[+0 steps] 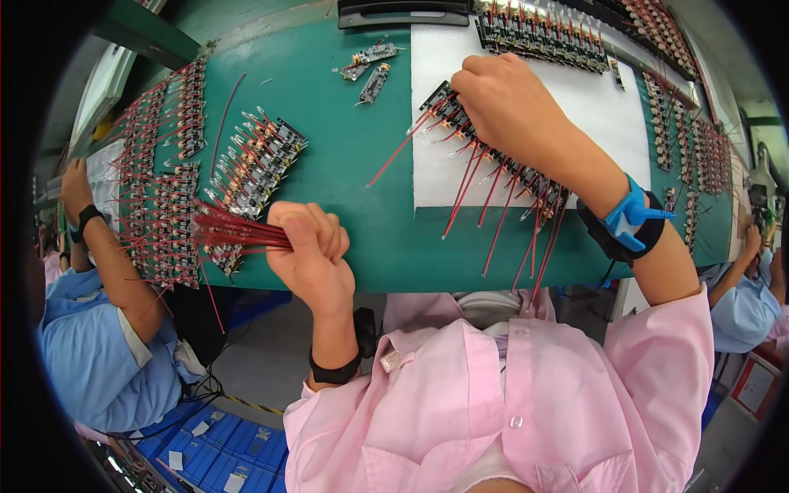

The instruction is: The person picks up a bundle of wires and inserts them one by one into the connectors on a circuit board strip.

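My left hand [312,251] is closed around a bundle of thin red wires [238,227], whose loose ends fan out to the left. My right hand [503,94] is closed, its fingertips pressed together at the far left end of a panel of small circuit boards [518,171]. Whatever is between those fingertips is hidden. Red wires hang from several boards of that panel toward the front edge. The panel lies slanted, partly on a white sheet [526,107]. Another slanted board panel [256,164] lies beyond my left hand.
More wired board panels [164,205] lie at the left, with a stack [542,37] at the back. A few loose boards [374,82] and a single wire [226,123] rest on the green mat [337,164]. Co-workers sit on both sides; one bent arm [111,259] is close at left.
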{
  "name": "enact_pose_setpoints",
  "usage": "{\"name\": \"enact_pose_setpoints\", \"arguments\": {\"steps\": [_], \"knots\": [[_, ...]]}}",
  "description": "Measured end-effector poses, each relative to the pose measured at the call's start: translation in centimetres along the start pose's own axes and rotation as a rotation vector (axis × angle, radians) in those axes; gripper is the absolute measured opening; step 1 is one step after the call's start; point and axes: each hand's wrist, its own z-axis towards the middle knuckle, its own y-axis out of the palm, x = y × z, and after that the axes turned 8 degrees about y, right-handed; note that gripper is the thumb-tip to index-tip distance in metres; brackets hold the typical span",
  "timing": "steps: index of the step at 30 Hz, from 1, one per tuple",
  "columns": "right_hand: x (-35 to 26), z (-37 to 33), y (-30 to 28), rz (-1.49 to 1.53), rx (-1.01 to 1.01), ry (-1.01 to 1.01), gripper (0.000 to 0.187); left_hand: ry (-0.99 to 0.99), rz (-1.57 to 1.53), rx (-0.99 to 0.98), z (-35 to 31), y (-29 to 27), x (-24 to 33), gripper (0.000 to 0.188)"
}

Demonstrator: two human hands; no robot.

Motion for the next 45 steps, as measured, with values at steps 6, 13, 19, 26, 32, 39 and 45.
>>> {"name": "enact_pose_setpoints", "arguments": {"steps": [6,13,19,26,32,39,45], "knots": [[0.4,0.1,-3.2,0.34,0.099,0.162,0.01,-0.181,-0.36,-0.072,-0.1,2.4,3.2,0.029],[-6.0,-1.2,-9.0,0.911,-0.317,0.219,0.01,-0.237,-0.5,-0.039,1.4,7.2,3.8,0.037],[-5.8,-1.6,-8.1,0.895,-0.238,0.118,0.009,-0.116,-0.35,-0.229,1.0,8.8,3.5,0.045],[-4.8,-1.3,-7.5,1.16,-0.299,0.172,0.009,-0.11,-0.279,-0.204,1.2,8.6,2.9,0.045],[-5.5,-1.4,-7.8,0.79,-0.201,0.1,0.006,-0.026,0.015,-0.168,1.3,7.5,2.6,0.038],[-6.7,-1.5,-7.0,0.713,-0.113,-0.011,0.005,0.258,0.311,-0.157,1.4,6.6,1.8,0.031],[-4.5,-1.7,-7.6,0.911,-0.143,0.111,0.011,0.263,0.199,-0.209,1.5,4.7,1.9,0.028]]}}
